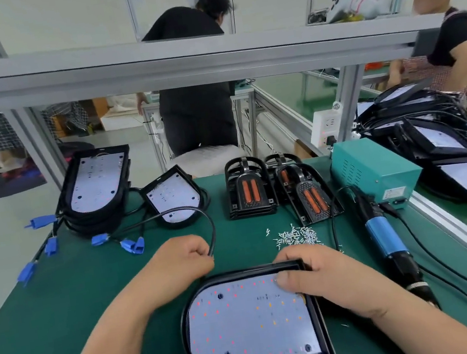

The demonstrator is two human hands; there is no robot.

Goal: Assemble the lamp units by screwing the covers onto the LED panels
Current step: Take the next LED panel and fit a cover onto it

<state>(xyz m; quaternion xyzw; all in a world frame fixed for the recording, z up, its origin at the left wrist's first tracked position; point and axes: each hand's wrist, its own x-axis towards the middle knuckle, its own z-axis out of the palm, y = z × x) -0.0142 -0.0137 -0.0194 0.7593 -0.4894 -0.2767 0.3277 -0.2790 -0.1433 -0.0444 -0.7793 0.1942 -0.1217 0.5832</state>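
An LED panel (248, 323) in a black housing lies flat on the green mat in front of me. My right hand (323, 278) grips its far right corner, thumb on the white board and fingers curled over the rim. My left hand (181, 260) pinches the panel's black cable (198, 212), which arcs up and left. Black covers with orange inserts (250, 189) stand stacked at the back centre, another stack (307, 193) beside them. A heap of small screws (295, 235) lies just beyond my right hand.
More LED panels (93, 182) with blue connectors (133, 244) are stacked at back left, others (446, 151) at right. An electric screwdriver (387, 238) lies right of my hand, wired to a teal power box (374, 174). Two people stand beyond the aluminium frame (179, 63).
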